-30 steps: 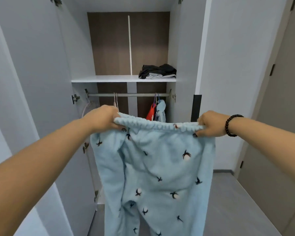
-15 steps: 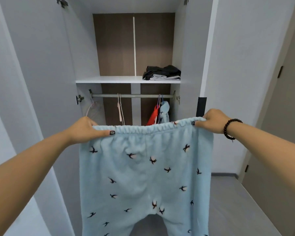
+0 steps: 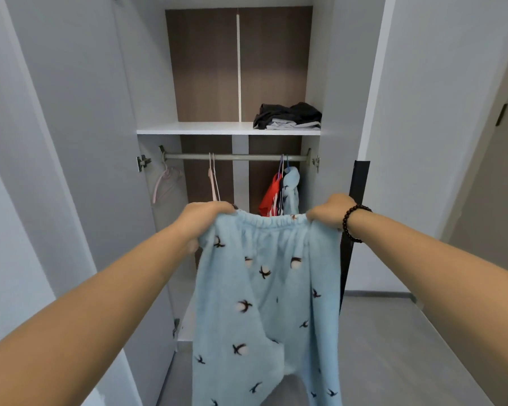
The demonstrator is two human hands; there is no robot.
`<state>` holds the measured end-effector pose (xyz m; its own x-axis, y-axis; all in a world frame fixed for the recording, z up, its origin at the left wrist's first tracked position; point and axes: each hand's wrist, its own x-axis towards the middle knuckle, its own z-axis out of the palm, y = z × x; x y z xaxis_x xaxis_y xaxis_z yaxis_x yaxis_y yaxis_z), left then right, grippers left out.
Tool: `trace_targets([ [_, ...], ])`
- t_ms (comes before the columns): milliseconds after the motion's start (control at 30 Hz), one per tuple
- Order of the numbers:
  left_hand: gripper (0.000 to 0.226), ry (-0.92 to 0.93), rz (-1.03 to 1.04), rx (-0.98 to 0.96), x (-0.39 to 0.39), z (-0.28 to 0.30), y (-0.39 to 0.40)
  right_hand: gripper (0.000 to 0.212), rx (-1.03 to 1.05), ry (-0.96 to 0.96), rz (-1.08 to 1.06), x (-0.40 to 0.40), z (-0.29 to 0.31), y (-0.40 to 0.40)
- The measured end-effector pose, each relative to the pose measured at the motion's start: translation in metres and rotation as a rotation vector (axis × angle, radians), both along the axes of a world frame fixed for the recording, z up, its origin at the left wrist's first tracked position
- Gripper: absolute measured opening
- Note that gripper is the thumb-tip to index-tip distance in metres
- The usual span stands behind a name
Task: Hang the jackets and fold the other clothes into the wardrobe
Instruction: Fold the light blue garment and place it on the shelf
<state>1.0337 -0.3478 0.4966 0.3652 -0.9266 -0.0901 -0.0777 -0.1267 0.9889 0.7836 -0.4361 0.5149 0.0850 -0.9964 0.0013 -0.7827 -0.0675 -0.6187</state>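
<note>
Light blue fleece trousers [image 3: 270,294] with small bird prints hang in front of me, legs dangling toward the floor. My left hand [image 3: 204,219] grips the left end of the elastic waistband, and my right hand [image 3: 329,210], with a dark bead bracelet at the wrist, grips the right end. Behind them stands the open wardrobe, with a white shelf [image 3: 194,128] holding a pile of folded dark and grey clothes [image 3: 288,116] at its right. Below runs a hanging rail [image 3: 235,157] with a red garment [image 3: 270,197] and a light blue garment [image 3: 291,190] hung at its right end.
Empty pink hangers [image 3: 213,177] hang at the rail's middle and another hanger [image 3: 165,181] at its left. The open wardrobe doors [image 3: 79,142] flank both sides, and a black strip [image 3: 358,183] edges the right door. Grey floor [image 3: 393,347] lies to the lower right.
My hands have come closer together, so the waistband is bunched and the trousers hang narrower with a fold down the front. The view has shifted slightly.
</note>
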Motion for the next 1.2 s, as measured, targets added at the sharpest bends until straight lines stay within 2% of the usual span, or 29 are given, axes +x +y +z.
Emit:
trace_targets([
  [67, 0.042, 0.104, -0.083, -0.041, -0.015, 0.007, 0.0, 0.026, 0.063, -0.178, 0.03, 0.008, 0.008, 0.007],
  [167, 0.038, 0.176, -0.217, -0.129, -0.03, 0.02, 0.003, 0.037, 0.196, -0.607, 0.099, 0.021, 0.026, 0.022],
  [233, 0.043, 0.094, -0.35, -0.187, -0.036, 0.029, 0.005, 0.029, 0.284, -0.778, 0.23, 0.026, 0.041, 0.031],
  [300, 0.048, -0.109, -0.492, -0.237, -0.04, 0.036, 0.009, 0.017, 0.368, -0.845, 0.412, 0.027, 0.057, 0.041],
  [333, 0.047, -0.21, -0.537, -0.264, -0.042, 0.041, 0.012, 0.018, 0.4, -0.84, 0.477, 0.025, 0.064, 0.045],
  [400, 0.047, -0.378, -0.568, -0.313, -0.047, 0.049, 0.019, 0.027, 0.348, -0.693, 0.581, 0.02, 0.073, 0.05],
  [467, 0.062, -0.515, -0.503, -0.355, -0.051, 0.054, 0.023, 0.031, 0.169, -0.475, 0.66, 0.018, 0.077, 0.055],
  [533, 0.075, -0.611, -0.429, -0.408, -0.051, 0.057, 0.022, 0.035, 0.082, -0.408, 0.718, 0.016, 0.08, 0.061],
  [567, 0.074, -0.622, -0.403, -0.432, -0.051, 0.059, 0.021, 0.038, 0.039, -0.377, 0.746, 0.016, 0.082, 0.065],
  [633, 0.061, -0.574, -0.374, -0.452, -0.047, 0.065, 0.021, 0.045, -0.088, -0.299, 0.761, 0.015, 0.085, 0.071],
  [733, 0.058, -0.357, -0.365, -0.511, -0.038, 0.074, 0.022, 0.045, -0.304, -0.22, 0.754, 0.01, 0.085, 0.074],
  [867, 0.044, -0.082, -0.277, -0.542, -0.029, 0.083, 0.016, 0.026, -0.409, 0.048, 0.752, 0.009, 0.068, 0.067],
  [967, 0.045, 0.031, -0.264, -0.524, -0.025, 0.09, 0.011, 0.029, -0.605, 0.375, 0.678, 0.016, 0.057, 0.059],
  [1033, 0.042, 0.09, -0.27, -0.509, -0.021, 0.094, 0.011, 0.039, -0.704, 0.496, 0.624, 0.018, 0.058, 0.053],
  [1100, 0.043, -0.004, -0.244, -0.488, -0.011, 0.095, 0.009, 0.033, -0.723, 0.525, 0.624, 0.013, 0.065, 0.046],
  [1200, 0.036, -0.512, -0.256, -0.417, 0.007, 0.09, 0.011, 0.037, -0.626, 0.582, 0.634, 0.006, 0.083, 0.041],
])
